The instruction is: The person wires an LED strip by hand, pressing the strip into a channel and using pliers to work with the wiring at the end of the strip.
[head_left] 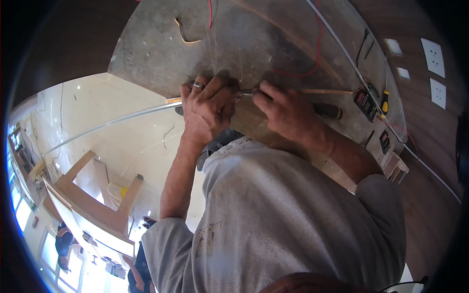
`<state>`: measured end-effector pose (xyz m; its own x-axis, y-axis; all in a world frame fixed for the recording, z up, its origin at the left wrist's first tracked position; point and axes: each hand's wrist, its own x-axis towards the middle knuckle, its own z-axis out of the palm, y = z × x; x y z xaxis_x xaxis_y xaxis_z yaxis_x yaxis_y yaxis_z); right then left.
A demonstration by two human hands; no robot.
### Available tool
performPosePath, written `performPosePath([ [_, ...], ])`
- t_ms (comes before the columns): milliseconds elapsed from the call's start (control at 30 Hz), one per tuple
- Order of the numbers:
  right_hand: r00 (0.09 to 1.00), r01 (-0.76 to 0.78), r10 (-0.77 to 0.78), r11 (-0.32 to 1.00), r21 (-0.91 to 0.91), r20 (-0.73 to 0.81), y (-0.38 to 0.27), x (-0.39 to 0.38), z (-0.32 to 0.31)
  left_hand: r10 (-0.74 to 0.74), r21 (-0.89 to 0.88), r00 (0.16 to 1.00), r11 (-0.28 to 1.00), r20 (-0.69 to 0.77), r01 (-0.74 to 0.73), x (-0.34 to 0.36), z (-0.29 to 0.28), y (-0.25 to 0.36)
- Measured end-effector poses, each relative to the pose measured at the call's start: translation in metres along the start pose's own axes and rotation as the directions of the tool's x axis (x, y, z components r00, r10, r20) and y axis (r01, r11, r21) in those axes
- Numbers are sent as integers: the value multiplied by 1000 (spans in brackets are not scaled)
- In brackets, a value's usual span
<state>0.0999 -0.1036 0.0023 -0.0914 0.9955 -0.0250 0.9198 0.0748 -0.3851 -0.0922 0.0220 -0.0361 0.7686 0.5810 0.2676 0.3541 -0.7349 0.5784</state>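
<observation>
Near the edge of a scuffed grey board [161,44], my left hand [207,107] has curled fingers, a ring on one, over a thin tan strip [173,99] and a pale long channel [117,119]; its exact grip is partly hidden. My right hand [283,110] pinches a small dark metallic piece [246,92] on the line of the strip, which continues rightward beneath its fingers. A short bent tan wire [183,34] and a red wire [312,63] lie on the board beyond my hands. A dark shoe [328,110] shows behind my right hand.
At right are a silver rod [334,38], yellow-black screwdriver [384,102], black packages [365,102] and white socket plates [433,57]. Pale floor [127,151] with loose wires lies below left, near wooden furniture [88,190]. Two other people [63,244] [139,273] are at lower left.
</observation>
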Motion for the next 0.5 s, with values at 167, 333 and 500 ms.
performPosePath([
  [167, 998, 55, -50, 988, 141, -40, 26, 4, 0, -14, -5, 1000, 1000, 18, 14, 1, -2, 1],
  [333, 988, 77, -96, 987, 144, 125, 28, 15, -13, -4, -60, 997, 998, 73, 8, 2, -8, -6],
  [500, 999, -5, -7, 975, 221, 50, 43, 19, -19, -17, -90, 998, 996, 55, 22, -3, -9, -9],
])
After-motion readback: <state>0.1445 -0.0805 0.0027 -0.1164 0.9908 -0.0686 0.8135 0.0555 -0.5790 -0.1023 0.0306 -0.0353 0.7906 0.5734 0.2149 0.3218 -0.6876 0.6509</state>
